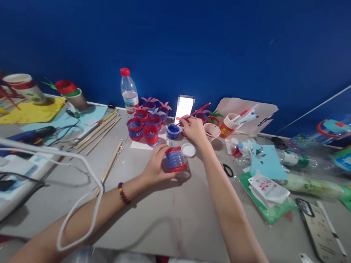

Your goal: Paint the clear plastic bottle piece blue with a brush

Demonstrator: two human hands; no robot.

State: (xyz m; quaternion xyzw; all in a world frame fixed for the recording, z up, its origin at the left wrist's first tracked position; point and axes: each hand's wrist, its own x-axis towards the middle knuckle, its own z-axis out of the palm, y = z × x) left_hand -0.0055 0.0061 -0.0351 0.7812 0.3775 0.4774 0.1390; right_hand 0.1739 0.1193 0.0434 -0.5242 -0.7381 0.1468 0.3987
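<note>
My left hand (155,167) is closed around a small clear plastic cup (176,159) painted blue with red bands at both ends, held tilted above the table. My right hand (194,129) pinches a red paintbrush (199,109), its tip down at a small open jar of blue paint (173,131). A round white lid (188,150) lies beside the jar. Just left of the jar stands a cluster of red and blue painted cups (136,129), some with pink petal shapes at the rim. Behind the jar a phone with a bright screen (184,108) stands upright.
A plastic bottle with a red cap (128,89) stands behind the cups. On the right are a paper cup of pens (229,126), black scissors (227,170) and a phone (322,235). Wooden sticks (110,162), a power strip (5,187) and a looping white cable (98,199) lie left.
</note>
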